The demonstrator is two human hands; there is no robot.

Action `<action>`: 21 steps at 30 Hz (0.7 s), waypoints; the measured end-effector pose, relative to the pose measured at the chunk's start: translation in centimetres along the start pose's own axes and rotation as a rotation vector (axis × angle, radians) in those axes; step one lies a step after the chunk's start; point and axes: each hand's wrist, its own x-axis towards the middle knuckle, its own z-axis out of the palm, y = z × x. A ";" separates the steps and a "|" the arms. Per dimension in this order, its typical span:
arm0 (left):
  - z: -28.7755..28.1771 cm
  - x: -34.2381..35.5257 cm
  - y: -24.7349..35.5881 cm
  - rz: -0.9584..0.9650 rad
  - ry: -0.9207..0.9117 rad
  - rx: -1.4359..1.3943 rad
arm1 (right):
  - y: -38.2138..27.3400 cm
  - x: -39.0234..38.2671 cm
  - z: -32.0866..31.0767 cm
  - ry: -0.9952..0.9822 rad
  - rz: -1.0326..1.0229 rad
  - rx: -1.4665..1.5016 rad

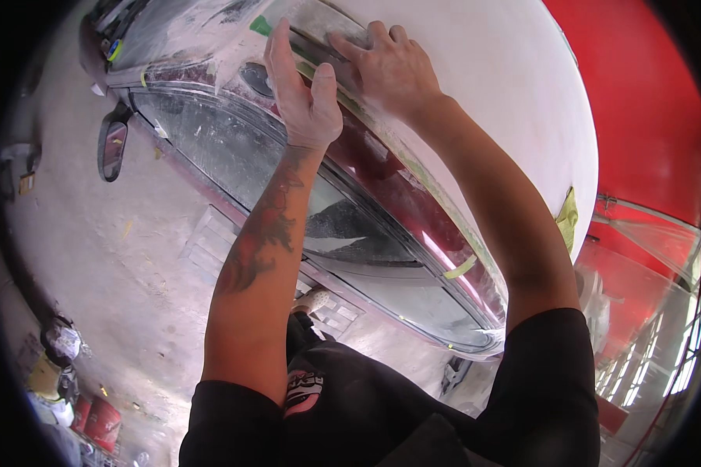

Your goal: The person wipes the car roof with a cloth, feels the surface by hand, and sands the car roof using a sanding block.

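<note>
A car with dusty side windows [210, 124] stretches diagonally before me, its pale roof [475, 93] on the right and a dark red strip [382, 163] along the roof's edge. My right hand [393, 74] is closed, palm down over that edge near the windshield end. A greyish piece shows beside its fingers, but I cannot make out what it is. Left of it, my left hand [305, 109] is raised with fingers stretched out and thumb apart, holding nothing. Whitish dust coats both hands. Whether the left hand touches the car, I cannot tell.
A side mirror [113, 144] sticks out at the left. Green tape [261, 26] lies near my left fingertips, yellowish tape [459, 268] farther down the roof edge. A red wall [639, 93] and plastic sheeting [639, 272] stand right. Dusty concrete floor [117, 257] spreads left.
</note>
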 end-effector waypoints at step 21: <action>-1.4 0.1 0.5 -0.141 -0.200 0.006 | 1.8 -23.3 -2.5 -0.005 0.127 0.237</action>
